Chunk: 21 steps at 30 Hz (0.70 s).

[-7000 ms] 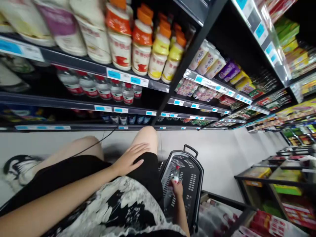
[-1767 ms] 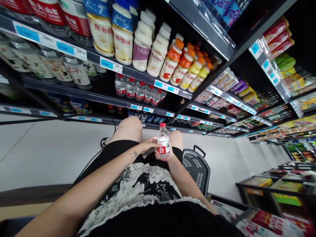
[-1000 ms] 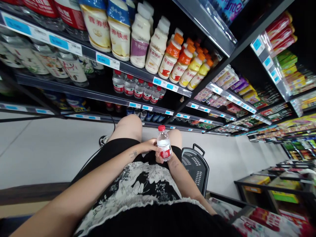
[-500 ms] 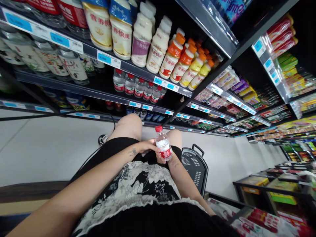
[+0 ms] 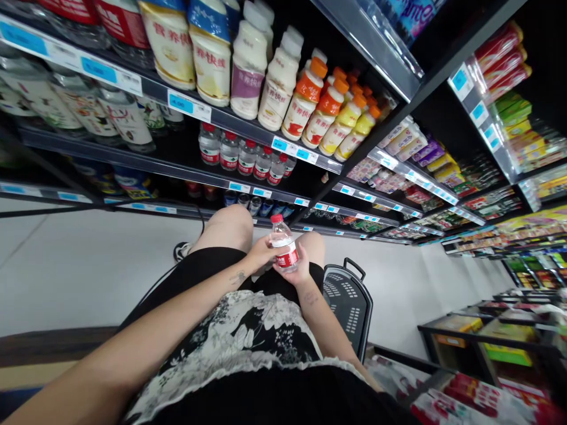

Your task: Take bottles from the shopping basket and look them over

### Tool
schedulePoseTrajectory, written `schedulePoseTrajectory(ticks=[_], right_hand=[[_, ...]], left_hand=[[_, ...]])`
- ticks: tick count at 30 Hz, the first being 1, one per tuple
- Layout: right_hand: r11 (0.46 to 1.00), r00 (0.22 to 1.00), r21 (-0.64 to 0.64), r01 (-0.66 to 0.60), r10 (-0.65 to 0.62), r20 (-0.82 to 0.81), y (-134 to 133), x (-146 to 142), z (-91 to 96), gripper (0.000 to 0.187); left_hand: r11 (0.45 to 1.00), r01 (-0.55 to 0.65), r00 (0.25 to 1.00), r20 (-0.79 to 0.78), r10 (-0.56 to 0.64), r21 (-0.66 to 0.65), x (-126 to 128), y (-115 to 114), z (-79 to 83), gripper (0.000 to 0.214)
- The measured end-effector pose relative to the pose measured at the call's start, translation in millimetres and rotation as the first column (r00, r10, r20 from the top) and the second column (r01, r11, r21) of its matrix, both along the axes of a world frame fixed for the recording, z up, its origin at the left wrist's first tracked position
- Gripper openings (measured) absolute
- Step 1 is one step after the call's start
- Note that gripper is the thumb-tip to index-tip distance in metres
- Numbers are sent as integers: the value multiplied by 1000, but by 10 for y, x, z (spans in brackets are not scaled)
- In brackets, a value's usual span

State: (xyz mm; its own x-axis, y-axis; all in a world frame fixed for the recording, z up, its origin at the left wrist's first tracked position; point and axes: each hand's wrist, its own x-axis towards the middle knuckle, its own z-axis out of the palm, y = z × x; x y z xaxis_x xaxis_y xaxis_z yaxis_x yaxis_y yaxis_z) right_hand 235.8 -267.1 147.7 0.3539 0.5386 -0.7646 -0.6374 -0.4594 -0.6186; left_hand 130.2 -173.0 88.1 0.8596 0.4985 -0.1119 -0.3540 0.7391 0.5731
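Observation:
I crouch before a drinks shelf. A small clear water bottle (image 5: 283, 247) with a red cap and red label tilts leftward above my knees. My right hand (image 5: 296, 273) cups it from below, fingers wrapped round the label. My left hand (image 5: 260, 255) grips its left side, fingers curled on the body. A row of matching red-capped water bottles (image 5: 241, 156) stands on the middle shelf ahead. A black perforated shopping basket (image 5: 348, 301) sits on the floor at my right thigh.
Large milk-drink bottles (image 5: 248, 65) and orange-capped ones (image 5: 323, 112) fill the upper shelf. Lower shelves (image 5: 248, 203) hold dark bottles. Pale floor (image 5: 80, 265) spreads left. More shelving with snacks (image 5: 487, 330) stands at the right. A shoe (image 5: 181, 251) shows beside my knee.
The bottle came out of the basket into both hands above my knees. Over the last second it has tipped further left and risen slightly towards the shelf.

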Motion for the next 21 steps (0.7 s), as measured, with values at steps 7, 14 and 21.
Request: schedulePoseTrajectory(ticks=[7, 14, 21], right_hand=[[998, 993, -52, 43, -48, -106, 46, -35, 50, 69], [991, 963, -44, -124, 110, -245, -52, 103, 70, 70], [964, 948, -89, -249, 223, -229, -23, 130, 56, 66]], left_hand=[[987, -122, 990, -60, 129, 105, 19, 61, -23, 75], [966, -49, 994, 106, 23, 252, 70, 63, -97, 70], [969, -39, 989, 147, 3, 242, 37, 59, -62, 68]])
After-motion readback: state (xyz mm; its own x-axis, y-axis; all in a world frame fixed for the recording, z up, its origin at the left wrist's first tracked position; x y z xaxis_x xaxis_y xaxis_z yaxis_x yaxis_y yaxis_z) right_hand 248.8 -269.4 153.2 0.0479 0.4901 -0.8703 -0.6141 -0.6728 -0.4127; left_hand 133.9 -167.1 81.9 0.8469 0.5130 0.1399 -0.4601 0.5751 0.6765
